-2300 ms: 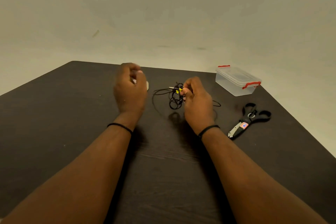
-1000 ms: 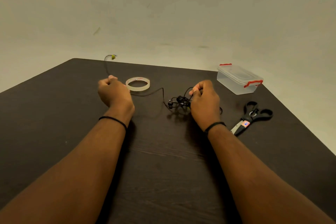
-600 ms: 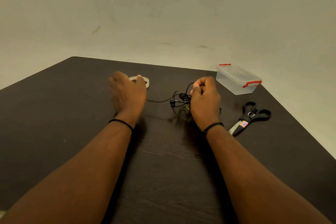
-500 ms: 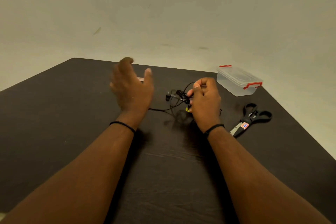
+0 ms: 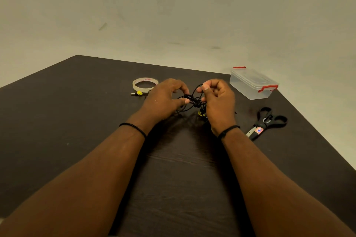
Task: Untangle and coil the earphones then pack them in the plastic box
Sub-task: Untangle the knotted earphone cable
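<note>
The black earphones (image 5: 193,100) hang as a tangled knot between my two hands, just above the dark table (image 5: 57,121). My left hand (image 5: 163,100) pinches the cable on the knot's left side. My right hand (image 5: 218,102) grips the cable on the right with curled fingers. The yellow jack plug (image 5: 137,93) lies on the table to the left, beside the tape roll. The clear plastic box (image 5: 252,84) with red clips stands at the far right with its lid on.
A roll of clear tape (image 5: 145,84) lies behind my left hand. Black scissors (image 5: 266,122) lie to the right of my right wrist, below the box. The table's right edge runs diagonally close to the box and scissors.
My left hand, spread open in the air half a second ago, has come in and taken hold of the tangle. The jack plug now lies on the table by the tape.
</note>
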